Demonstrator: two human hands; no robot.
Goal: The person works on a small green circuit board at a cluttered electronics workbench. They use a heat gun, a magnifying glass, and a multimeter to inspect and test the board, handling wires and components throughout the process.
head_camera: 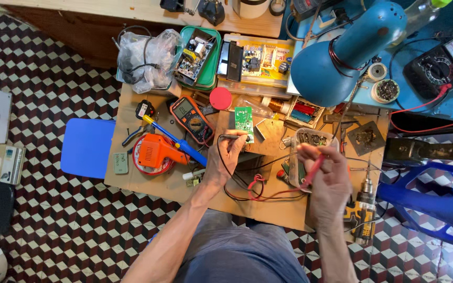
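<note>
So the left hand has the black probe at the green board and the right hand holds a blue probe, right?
Not quite: in the head view the right hand holds a red probe, not blue. The left hand does have the black probe at the green board.

An orange pistol-shaped soldering gun lies on the brown wooden worktop, left of a blue-handled screwdriver. A red round lid sits near a green plastic tray of circuit parts. A blue dome-shaded desk lamp hangs over the right side.

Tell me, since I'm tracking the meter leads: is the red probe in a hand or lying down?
In hand: the right hand grips the red probe, off the bench.
</note>
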